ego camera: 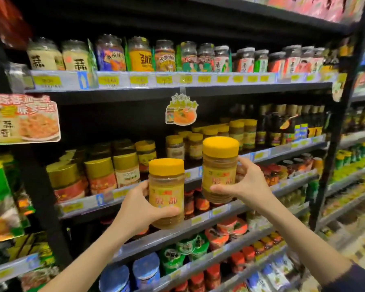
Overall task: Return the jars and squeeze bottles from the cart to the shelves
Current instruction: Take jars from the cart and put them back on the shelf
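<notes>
Head view: the left hand (139, 205) has its grip closed round the lower yellow-lidded jar (166, 192), which stands upright. The right hand (247, 184) grips the higher yellow-lidded jar (219, 171), nearer the row of matching jars (236, 131) up and right on the middle shelf (282, 150). The cart is out of sight and the labels are blurred.

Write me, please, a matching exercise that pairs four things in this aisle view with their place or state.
Column one:
1. left hand
2. right hand
3. pale jars
4. blue-lidded tubs

Column two:
a. near the bottom edge of the view
b. grips the higher yellow-lidded jar
c. left end of the upper shelf
d. grips the lower yellow-lidded jar

Pairs: 1-d, 2-b, 3-c, 4-a.
</notes>
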### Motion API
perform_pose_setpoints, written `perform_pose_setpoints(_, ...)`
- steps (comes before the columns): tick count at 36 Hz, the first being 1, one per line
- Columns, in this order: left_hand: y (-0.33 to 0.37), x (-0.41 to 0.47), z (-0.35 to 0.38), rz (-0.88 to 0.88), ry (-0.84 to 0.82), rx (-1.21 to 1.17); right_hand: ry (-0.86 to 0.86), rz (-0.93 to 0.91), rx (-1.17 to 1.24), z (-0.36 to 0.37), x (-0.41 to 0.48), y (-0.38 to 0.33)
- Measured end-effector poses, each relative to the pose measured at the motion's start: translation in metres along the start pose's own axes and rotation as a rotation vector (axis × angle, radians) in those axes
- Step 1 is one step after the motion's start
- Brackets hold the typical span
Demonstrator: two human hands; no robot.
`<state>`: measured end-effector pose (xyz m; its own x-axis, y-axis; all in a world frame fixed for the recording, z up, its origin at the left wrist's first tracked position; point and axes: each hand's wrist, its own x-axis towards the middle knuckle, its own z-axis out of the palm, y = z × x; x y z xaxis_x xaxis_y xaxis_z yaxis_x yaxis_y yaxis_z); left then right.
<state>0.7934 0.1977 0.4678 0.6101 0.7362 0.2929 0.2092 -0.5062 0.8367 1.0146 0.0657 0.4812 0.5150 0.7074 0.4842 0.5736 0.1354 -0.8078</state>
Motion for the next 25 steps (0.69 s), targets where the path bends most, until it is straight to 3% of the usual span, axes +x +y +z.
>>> perform_pose_setpoints(11, -0.034, 0.037, -0.030, -0.102, 0.132, 0.062, -0.089, -0.074, 0.056, 0.076, 0.101, 0.027)
perform_pose_setpoints(25, -0.043, 0.020, -0.067, -0.213, 0.272, 0.065, -0.278, -0.055, 0.145, 0.164, 0.158, 0.030)
